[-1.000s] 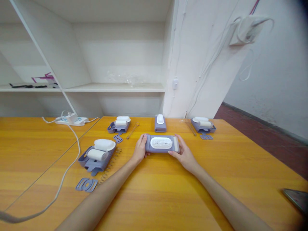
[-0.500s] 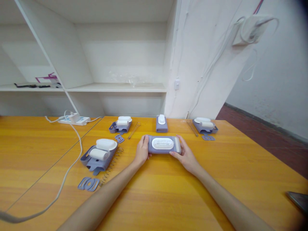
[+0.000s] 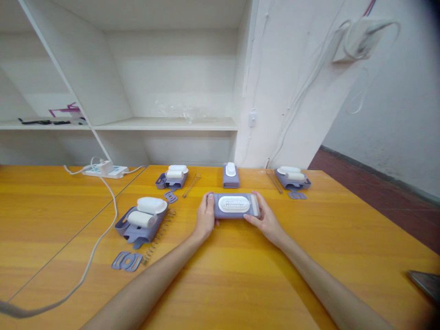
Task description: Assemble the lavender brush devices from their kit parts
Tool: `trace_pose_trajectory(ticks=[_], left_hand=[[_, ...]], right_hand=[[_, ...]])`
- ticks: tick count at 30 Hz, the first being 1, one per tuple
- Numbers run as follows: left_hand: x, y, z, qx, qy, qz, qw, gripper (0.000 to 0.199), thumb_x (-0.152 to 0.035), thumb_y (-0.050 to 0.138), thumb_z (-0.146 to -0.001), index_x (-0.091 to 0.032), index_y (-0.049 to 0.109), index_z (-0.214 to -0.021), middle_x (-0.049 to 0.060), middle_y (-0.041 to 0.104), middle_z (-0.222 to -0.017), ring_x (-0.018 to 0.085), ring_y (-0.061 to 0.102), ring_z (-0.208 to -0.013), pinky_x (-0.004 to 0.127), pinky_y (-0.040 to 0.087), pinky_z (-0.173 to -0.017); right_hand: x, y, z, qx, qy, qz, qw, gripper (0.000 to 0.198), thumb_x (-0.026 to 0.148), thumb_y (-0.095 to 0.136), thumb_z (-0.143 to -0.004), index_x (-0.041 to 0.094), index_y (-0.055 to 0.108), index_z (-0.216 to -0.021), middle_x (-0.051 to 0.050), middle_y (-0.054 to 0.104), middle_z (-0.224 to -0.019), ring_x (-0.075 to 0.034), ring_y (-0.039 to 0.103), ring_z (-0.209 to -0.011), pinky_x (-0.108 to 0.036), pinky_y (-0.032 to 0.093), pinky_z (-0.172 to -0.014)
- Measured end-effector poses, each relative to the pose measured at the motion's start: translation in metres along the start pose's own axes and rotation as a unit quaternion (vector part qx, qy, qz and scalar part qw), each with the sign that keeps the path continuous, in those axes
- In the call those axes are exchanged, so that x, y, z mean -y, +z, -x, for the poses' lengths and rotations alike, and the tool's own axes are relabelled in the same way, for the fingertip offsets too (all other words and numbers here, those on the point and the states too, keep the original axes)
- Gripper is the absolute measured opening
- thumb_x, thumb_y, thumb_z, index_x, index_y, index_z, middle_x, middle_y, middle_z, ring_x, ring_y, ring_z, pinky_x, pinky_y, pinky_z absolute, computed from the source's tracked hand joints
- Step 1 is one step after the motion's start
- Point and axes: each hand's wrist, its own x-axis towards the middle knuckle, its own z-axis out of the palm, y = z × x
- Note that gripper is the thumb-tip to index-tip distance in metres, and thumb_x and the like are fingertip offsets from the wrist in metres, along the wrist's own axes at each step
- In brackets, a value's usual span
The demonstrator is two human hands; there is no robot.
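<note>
Between my two hands is a purple-grey plastic box [image 3: 220,212] with a white ribbed oval [image 3: 234,204] on its upper face and a white piece at its right end. My left hand [image 3: 205,217] is closed round the left end, thumb on top. At the right end, my right hand [image 3: 265,218] grips with thumb in front and fingers behind. A similar purple box [image 3: 231,182] stands behind it at the table's back. To the left lies an open purple housing [image 3: 151,233] carrying a white oval part [image 3: 152,205] and a white roller [image 3: 141,220], beside a coil spring [image 3: 160,236].
Flat purple cut-out plates [image 3: 127,261] lie front left. More part sets sit at the back, one left [image 3: 177,176] and one right [image 3: 294,178], each with a spring. A white cable [image 3: 103,229] runs from a power strip [image 3: 106,171]. A dark flat object [image 3: 424,282] lies at the right edge.
Both hands and the box they hold have shifted very slightly to the right. The grip is unchanged, and the other parts lie where they were.
</note>
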Motion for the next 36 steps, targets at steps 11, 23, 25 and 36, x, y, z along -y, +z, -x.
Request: trace_pose_trajectory(ticks=[11, 23, 25, 36], left_hand=[[-0.0005, -0.0016, -0.0004, 0.051, -0.024, 0.047, 0.997, 0.053, -0.062, 0.031, -0.084, -0.021, 0.044, -0.115, -0.003, 0.053, -0.062, 0.007, 0.045, -0.033, 0.015, 0.028, -0.025], [-0.0007, -0.0004, -0.0007, 0.047, -0.016, 0.025, 0.998, 0.051, -0.062, 0.031, -0.085, -0.02, 0.044, -0.111, -0.003, 0.054, -0.065, 0.007, 0.046, -0.034, 0.016, 0.028, -0.025], [-0.001, -0.0003, -0.0007, 0.046, -0.015, 0.024, 0.999, 0.05, -0.061, 0.031, -0.085, -0.02, 0.044, -0.109, -0.003, 0.054, -0.066, 0.007, 0.046, -0.033, 0.016, 0.029, -0.025], [-0.0036, 0.0018, 0.0017, 0.032, 0.074, -0.062, 0.995, 0.04, -0.054, 0.04, -0.084, -0.018, 0.05, -0.1, 0.002, 0.058, -0.081, 0.013, 0.056, -0.063, 0.02, 0.044, -0.048]], right_hand=[[-0.0045, 0.002, 0.0026, -0.018, -0.019, 0.032, 0.999, 0.082, 0.034, 0.07, -0.069, 0.025, 0.024, -0.136, -0.008, 0.045, -0.133, -0.023, 0.046, -0.12, -0.039, 0.033, -0.104], [-0.0006, 0.0038, 0.0008, -0.035, -0.005, 0.035, 0.999, 0.085, 0.034, 0.072, -0.065, 0.024, 0.027, -0.137, -0.007, 0.048, -0.13, -0.023, 0.048, -0.118, -0.037, 0.033, -0.104], [-0.0012, 0.0034, 0.0012, -0.032, -0.006, 0.036, 0.999, 0.085, 0.033, 0.071, -0.066, 0.024, 0.026, -0.137, -0.007, 0.048, -0.13, -0.023, 0.048, -0.118, -0.038, 0.033, -0.104], [-0.0009, 0.0002, -0.0032, -0.125, 0.003, -0.08, 0.989, 0.094, 0.034, 0.074, -0.065, 0.024, 0.019, -0.141, -0.008, 0.061, -0.116, -0.024, 0.058, -0.106, -0.041, 0.045, -0.094]])
